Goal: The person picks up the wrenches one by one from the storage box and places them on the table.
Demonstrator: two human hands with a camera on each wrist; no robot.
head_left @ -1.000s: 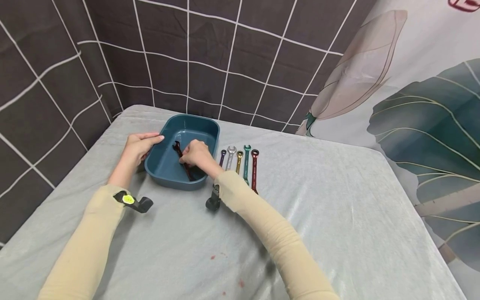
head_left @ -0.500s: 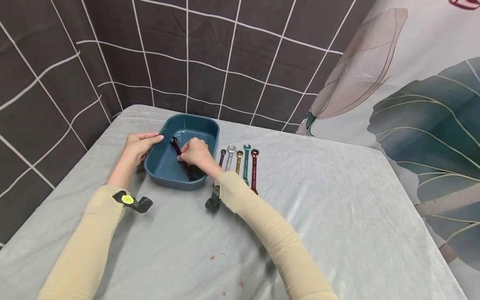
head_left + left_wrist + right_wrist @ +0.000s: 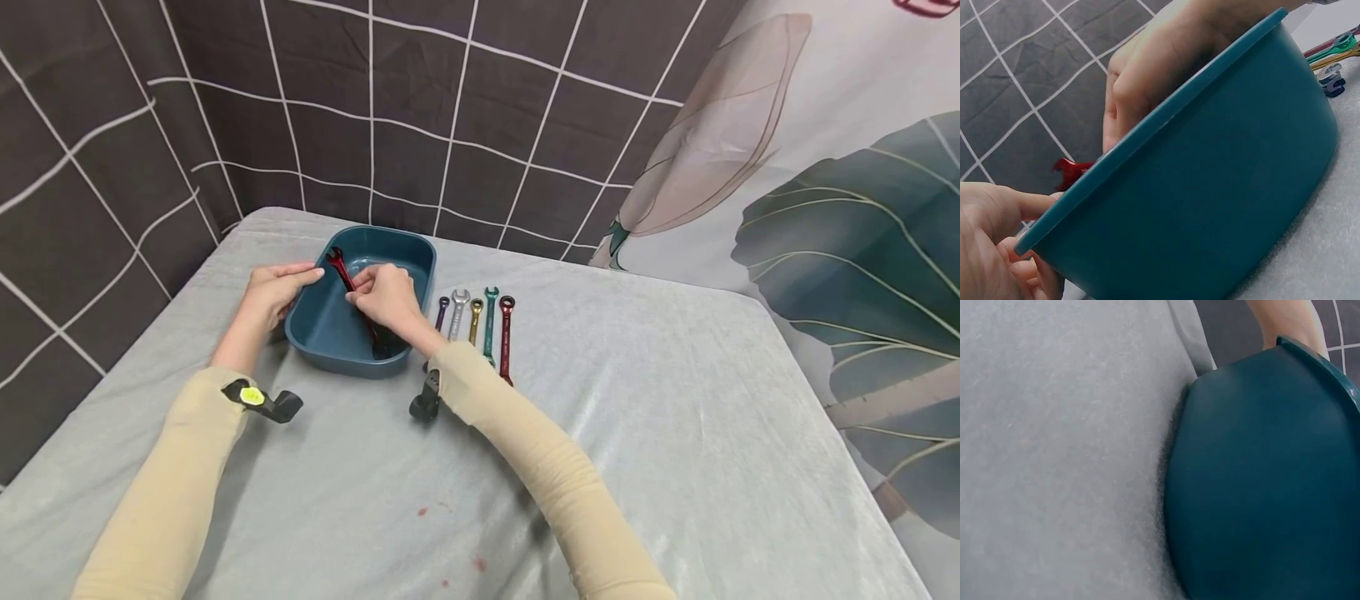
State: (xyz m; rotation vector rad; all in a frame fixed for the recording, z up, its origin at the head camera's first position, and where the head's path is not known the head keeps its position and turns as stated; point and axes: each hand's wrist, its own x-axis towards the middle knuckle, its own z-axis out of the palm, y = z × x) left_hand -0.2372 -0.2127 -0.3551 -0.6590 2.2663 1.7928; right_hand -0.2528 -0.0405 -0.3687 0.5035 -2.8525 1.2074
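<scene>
My right hand [image 3: 390,297] pinches a dark red wrench [image 3: 340,265] inside a blue-green plastic basin [image 3: 348,365]. The wrench slants, its open-ended head raised toward the far left rim and its lower end down in the basin. At the basin's left side, my left hand [image 3: 273,292] grips the rim, thumb on top and fingers beneath, as the left wrist view shows. There the wrench's red head [image 3: 1072,172] peeks above the rim, while the rim hides the right fingertips. The basin's outer wall [image 3: 1260,475] fills much of the right wrist view.
Right of the basin lies a row of wrenches: purple [image 3: 443,304], silver [image 3: 458,308], gold [image 3: 476,321], green [image 3: 491,321] and red [image 3: 506,333]. A grey cloth [image 3: 637,417] covers the table. Dark checked fabric [image 3: 420,108] hangs behind it.
My right hand has lifted the wrench's open-ended head up and leftward toward the rim, its lower end staying in the basin. The left hand keeps its grip on the rim.
</scene>
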